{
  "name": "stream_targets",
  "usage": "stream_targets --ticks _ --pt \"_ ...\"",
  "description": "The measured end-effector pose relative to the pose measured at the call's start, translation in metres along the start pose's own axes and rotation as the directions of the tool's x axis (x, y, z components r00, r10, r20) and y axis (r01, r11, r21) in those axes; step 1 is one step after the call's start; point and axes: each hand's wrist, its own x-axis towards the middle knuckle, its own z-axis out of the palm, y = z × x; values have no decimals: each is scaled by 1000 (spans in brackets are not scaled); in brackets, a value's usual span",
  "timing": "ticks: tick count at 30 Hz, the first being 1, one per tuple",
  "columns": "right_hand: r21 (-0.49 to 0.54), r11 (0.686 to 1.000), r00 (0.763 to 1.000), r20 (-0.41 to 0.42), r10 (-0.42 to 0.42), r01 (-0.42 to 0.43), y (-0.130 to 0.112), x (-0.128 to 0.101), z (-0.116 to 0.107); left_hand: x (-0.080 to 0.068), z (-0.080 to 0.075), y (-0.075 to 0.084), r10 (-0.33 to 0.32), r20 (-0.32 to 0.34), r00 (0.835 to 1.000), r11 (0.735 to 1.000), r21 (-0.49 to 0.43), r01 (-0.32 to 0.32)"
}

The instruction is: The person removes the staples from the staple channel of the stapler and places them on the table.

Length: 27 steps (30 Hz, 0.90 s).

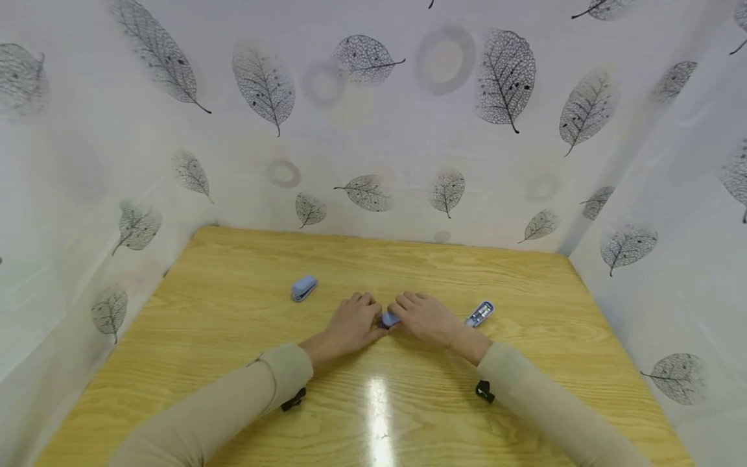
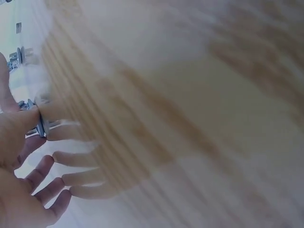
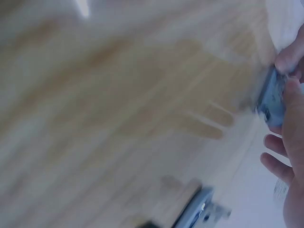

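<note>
Holding a small blue stapler (image 1: 390,319) between the left hand (image 1: 352,326) and the right hand (image 1: 427,318), near the middle of the table (image 1: 408,259). Lying right of the left hand and left of the right hand, with neither clearly nearer. Seeming to run roughly left to right along its long axis, though too covered by fingers to judge exactly. Impossible to tell contact with the table from a small gap. Pinching with the left thumb and forefinger, other left fingers loose and spread in the left wrist view. Pinching likewise with the right thumb and fingers, at least two right fingers free of the stapler in the right wrist view. Showing, just beside the right wrist, a second stapler (image 1: 480,313) with metal inside exposed, slanting from near left to far right, near end partly hidden. Showing, well apart at far left, a third stapler (image 1: 304,287). Ending at a leaf-printed sheet (image 1: 403,136) beyond the table's far edge.
</note>
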Motion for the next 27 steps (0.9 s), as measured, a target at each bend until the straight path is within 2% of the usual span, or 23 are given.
stream_targets --ticks 4,9,17,27 --pt "40 999 999 -20 26 -25 2 -1 -2 1 0 -1 -7 18 1000 1000 16 6" --pt "6 1000 1000 0 26 -26 2 -1 -4 1 -1 0 -5 30 1000 999 33 4" --pt "2 998 998 15 63 -63 3 -7 -6 1 -3 3 -22 64 998 1000 10 21" --pt "-55 994 993 52 102 -99 14 -13 -19 1 -5 3 -18 56 998 1000 24 16"
